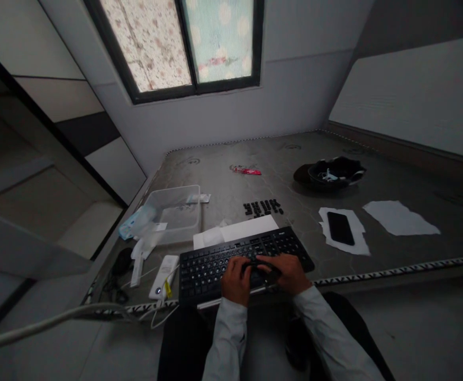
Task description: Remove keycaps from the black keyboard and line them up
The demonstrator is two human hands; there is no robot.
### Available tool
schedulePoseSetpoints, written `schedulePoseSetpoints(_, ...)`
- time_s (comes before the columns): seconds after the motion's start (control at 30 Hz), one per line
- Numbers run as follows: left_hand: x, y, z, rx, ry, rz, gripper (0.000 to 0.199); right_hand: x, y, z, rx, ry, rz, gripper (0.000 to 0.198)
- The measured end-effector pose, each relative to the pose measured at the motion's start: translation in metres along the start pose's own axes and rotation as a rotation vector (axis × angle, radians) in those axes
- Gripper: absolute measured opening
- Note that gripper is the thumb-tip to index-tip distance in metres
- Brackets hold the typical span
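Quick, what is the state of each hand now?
Left hand: on the black plastic keyboard, grip cannot be told.
Right hand: on the keyboard, grip cannot be told.

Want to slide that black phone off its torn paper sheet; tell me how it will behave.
The phone is flat, so it probably won't roll or tip. Its glossy face looks slippery. The thin torn paper under it likely drags along or crumples.

A single head-worn camera looks forward and steeply down from above the person's sleeves, close over the keyboard point(244, 257) at the worktop's point(393, 185) near edge, with the window point(183, 45) wall beyond.
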State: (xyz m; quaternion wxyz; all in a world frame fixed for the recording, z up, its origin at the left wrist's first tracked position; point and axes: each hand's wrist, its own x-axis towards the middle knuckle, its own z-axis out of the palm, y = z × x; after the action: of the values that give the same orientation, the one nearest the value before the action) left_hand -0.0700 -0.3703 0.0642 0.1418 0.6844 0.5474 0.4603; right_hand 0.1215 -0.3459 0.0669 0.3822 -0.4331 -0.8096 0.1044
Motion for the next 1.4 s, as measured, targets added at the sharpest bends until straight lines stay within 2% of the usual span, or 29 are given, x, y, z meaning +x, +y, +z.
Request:
schedulePoseSetpoints(0.1,0.000,0.000,0.001,0.029,0.006,-0.006,0.012,-0.001,0.001,0.007,0.014,-0.029,-0.038,0.024)
schedulePoseSetpoints(0.23,0.001,0.001,0.001,0.030,0.006,-0.003,0.011,-0.001,0.006,0.005,-0.013,-0.005,-0.060,0.032)
schedulePoseSetpoints(0.4,0.001,0.002,0.001,0.014,0.020,-0.001,0.008,0.002,0.008,-0.002,-0.127,0.023,-0.157,0.022)
schedulePoseSetpoints(0.63,0.001,0.001,0.002,0.062,0.084,0.045,0.008,0.005,0.004,-0.004,-0.219,0.043,-0.160,0.020)
schedulePoseSetpoints(0.8,0.004,0.006,0.002,0.046,0.055,0.066,0.007,0.002,0.005,-0.006,-0.170,0.118,-0.191,0.019)
schedulePoseSetpoints(0.9,0.008,0.011,-0.003,0.026,0.042,0.010,0.006,-0.001,0.009,-0.011,-0.129,0.186,-0.113,0.020)
schedulePoseSetpoints(1.03,0.019,0.022,-0.019,0.050,0.086,-0.104,0.011,-0.006,0.020,-0.025,-0.184,0.348,0.118,0.028)
schedulePoseSetpoints(1.13,0.033,0.036,-0.029,0.066,0.106,-0.157,0.015,-0.011,0.031,-0.034,-0.204,0.404,0.269,0.032)
schedulePoseSetpoints(1.27,0.070,0.048,-0.028,0.075,0.106,-0.221,0.017,-0.017,0.042,-0.038,-0.151,0.399,0.426,0.035)
schedulePoseSetpoints(1.4,0.128,0.038,-0.008,0.152,0.080,-0.327,0.024,-0.018,0.051,-0.038,-0.152,0.311,0.521,0.029)
